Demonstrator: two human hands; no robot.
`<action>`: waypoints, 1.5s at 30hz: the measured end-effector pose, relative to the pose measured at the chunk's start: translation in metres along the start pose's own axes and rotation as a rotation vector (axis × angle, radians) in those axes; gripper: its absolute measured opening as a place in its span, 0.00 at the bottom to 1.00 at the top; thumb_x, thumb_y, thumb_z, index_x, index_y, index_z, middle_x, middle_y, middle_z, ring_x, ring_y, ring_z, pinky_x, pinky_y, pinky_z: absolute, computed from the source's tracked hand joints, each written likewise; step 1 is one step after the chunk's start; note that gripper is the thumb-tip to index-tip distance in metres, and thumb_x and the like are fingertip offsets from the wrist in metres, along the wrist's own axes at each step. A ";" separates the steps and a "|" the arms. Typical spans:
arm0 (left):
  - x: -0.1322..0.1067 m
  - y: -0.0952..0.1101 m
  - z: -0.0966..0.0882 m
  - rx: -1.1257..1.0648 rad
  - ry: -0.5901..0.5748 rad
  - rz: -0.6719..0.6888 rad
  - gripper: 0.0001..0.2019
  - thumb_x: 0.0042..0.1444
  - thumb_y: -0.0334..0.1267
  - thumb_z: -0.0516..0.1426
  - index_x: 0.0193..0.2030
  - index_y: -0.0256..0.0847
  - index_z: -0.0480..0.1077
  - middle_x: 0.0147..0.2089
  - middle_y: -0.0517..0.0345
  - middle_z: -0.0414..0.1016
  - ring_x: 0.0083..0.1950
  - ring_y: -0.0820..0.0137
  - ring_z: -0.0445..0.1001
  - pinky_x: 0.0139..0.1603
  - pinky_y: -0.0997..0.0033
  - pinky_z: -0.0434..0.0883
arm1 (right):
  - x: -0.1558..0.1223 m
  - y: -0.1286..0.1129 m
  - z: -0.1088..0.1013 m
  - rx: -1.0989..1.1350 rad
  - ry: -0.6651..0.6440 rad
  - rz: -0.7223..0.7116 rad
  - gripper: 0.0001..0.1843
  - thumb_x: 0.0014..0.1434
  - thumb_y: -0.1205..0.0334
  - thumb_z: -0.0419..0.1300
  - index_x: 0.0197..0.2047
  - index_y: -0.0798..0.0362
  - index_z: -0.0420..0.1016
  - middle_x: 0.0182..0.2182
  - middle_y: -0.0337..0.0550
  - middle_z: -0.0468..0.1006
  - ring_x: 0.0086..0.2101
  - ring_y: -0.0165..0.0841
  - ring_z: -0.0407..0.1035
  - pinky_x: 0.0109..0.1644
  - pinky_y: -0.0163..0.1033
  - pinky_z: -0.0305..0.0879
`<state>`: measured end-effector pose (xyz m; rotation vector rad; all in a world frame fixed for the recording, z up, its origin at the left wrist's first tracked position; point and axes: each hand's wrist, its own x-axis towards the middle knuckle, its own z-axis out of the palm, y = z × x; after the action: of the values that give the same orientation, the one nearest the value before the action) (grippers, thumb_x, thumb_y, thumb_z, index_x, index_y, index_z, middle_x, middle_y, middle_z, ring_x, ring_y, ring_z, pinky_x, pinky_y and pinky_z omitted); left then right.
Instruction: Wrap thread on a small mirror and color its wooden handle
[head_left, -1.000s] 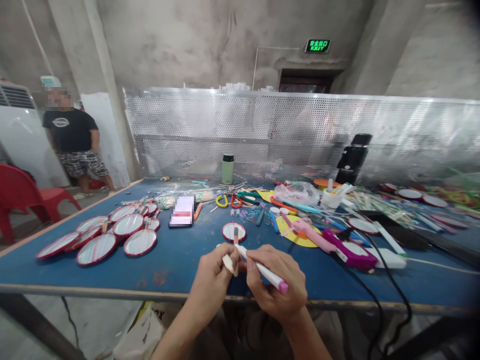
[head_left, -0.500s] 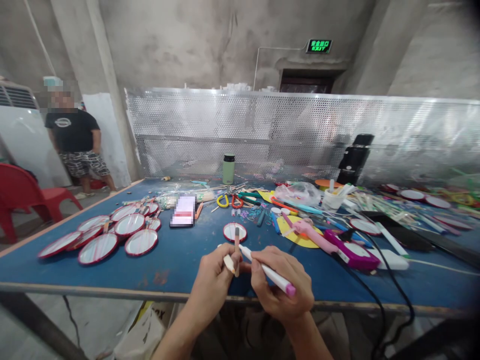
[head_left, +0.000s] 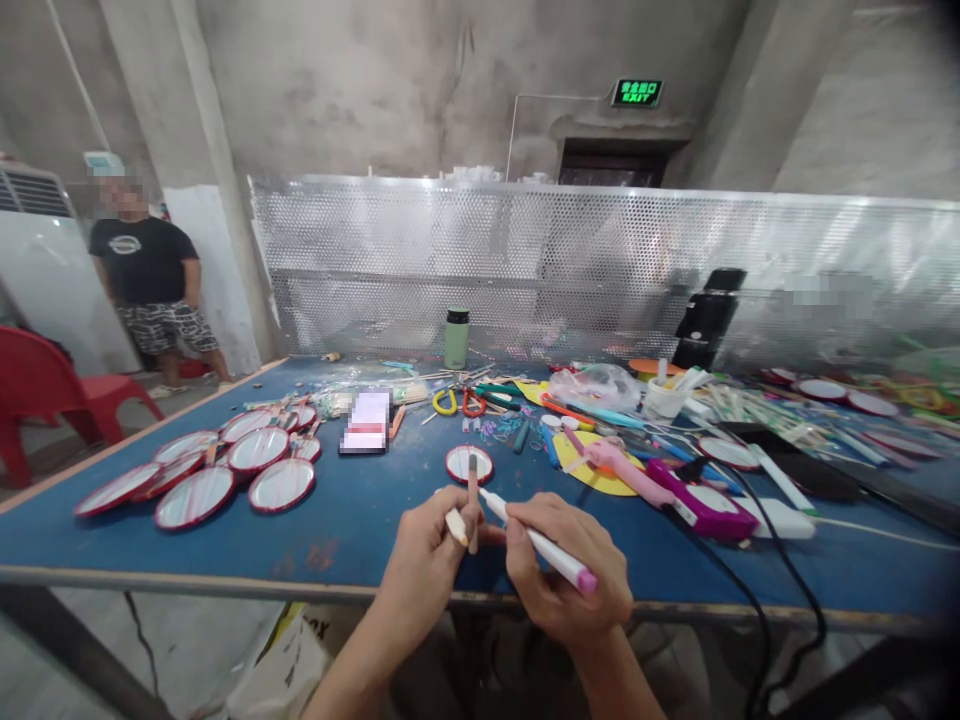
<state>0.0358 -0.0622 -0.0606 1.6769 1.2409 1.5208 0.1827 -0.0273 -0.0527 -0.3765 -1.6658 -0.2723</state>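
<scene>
My left hand (head_left: 431, 545) is closed around a flat wooden stick (head_left: 472, 490), which stands up from the fingers with a greyish upper end. A short white piece with an orange-tan end (head_left: 455, 526) pokes out of the same hand; its kind is unclear. My right hand (head_left: 574, 560) grips a white marker with a purple end (head_left: 559, 560), its tip pointing at the stick and close to it; contact cannot be made out. Just beyond the hands, a small round red-rimmed mirror (head_left: 456, 463) lies on the table, partly covered by the stick; whether they are joined is unclear.
More red-rimmed mirrors (head_left: 196, 497) are piled at the left beside a phone (head_left: 366, 422). Pliers (head_left: 445, 402), a green bottle (head_left: 456, 342), a pink tool (head_left: 626, 470) and a purple box (head_left: 697, 505) with black cables are around. A person (head_left: 146, 265) stands far left.
The right hand and its marker have shifted slightly right and down. The left hand keeps its hold on the stick, nearly still.
</scene>
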 end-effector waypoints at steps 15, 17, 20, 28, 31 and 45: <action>0.001 0.003 -0.002 -0.087 -0.008 -0.033 0.18 0.64 0.45 0.52 0.26 0.39 0.65 0.25 0.63 0.65 0.28 0.72 0.64 0.33 0.77 0.63 | 0.002 -0.001 0.002 0.025 -0.016 0.008 0.07 0.57 0.73 0.60 0.38 0.53 0.74 0.27 0.40 0.80 0.28 0.32 0.76 0.33 0.35 0.72; 0.001 0.003 -0.002 -0.083 -0.004 -0.023 0.18 0.64 0.45 0.52 0.25 0.38 0.65 0.25 0.63 0.65 0.28 0.73 0.63 0.33 0.77 0.63 | 0.002 -0.001 0.003 0.028 -0.016 0.004 0.07 0.57 0.73 0.60 0.38 0.53 0.73 0.27 0.40 0.80 0.27 0.31 0.76 0.33 0.35 0.72; 0.001 0.003 -0.001 -0.096 -0.002 -0.017 0.18 0.64 0.45 0.53 0.25 0.38 0.65 0.24 0.64 0.64 0.27 0.73 0.62 0.32 0.77 0.63 | 0.001 0.000 0.004 0.023 -0.040 -0.001 0.06 0.57 0.73 0.60 0.38 0.53 0.73 0.27 0.40 0.79 0.27 0.31 0.75 0.33 0.35 0.71; 0.001 0.004 -0.001 -0.111 -0.013 -0.028 0.17 0.63 0.46 0.53 0.26 0.39 0.66 0.26 0.62 0.66 0.28 0.73 0.64 0.33 0.77 0.65 | -0.001 0.001 0.003 -0.017 -0.003 -0.007 0.07 0.57 0.74 0.61 0.39 0.54 0.74 0.27 0.40 0.79 0.28 0.32 0.75 0.35 0.36 0.71; 0.001 0.003 -0.001 -0.097 -0.010 -0.021 0.17 0.64 0.45 0.53 0.26 0.38 0.66 0.25 0.63 0.65 0.28 0.73 0.63 0.33 0.77 0.65 | 0.000 0.000 0.003 0.002 -0.015 -0.013 0.07 0.57 0.74 0.61 0.39 0.54 0.73 0.27 0.40 0.79 0.28 0.32 0.75 0.34 0.36 0.71; 0.000 0.001 -0.001 -0.070 -0.002 -0.003 0.17 0.64 0.44 0.53 0.26 0.38 0.66 0.25 0.63 0.65 0.28 0.73 0.63 0.33 0.77 0.64 | 0.000 0.000 0.004 0.014 -0.023 -0.013 0.07 0.57 0.74 0.61 0.38 0.55 0.74 0.27 0.40 0.79 0.28 0.30 0.75 0.34 0.35 0.70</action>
<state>0.0352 -0.0625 -0.0598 1.6300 1.1751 1.5431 0.1789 -0.0256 -0.0532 -0.3595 -1.6921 -0.2670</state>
